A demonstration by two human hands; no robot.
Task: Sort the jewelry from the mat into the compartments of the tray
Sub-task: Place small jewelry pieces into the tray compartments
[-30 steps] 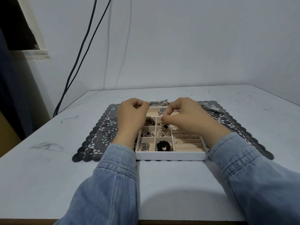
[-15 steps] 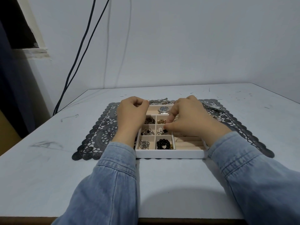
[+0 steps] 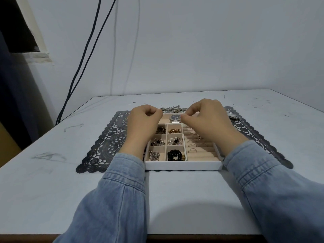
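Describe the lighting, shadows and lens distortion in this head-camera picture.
Head view: dim, even, bluish light, no glare; a soft round shadow falls on the table near its front edge; the wide-angle lens splays the table's sides; small pieces in the tray look soft.

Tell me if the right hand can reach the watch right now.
Probably yes. The right hand has its fingertips right beside the watch, which lies uncovered in the far compartment of the tray, with nothing between them.
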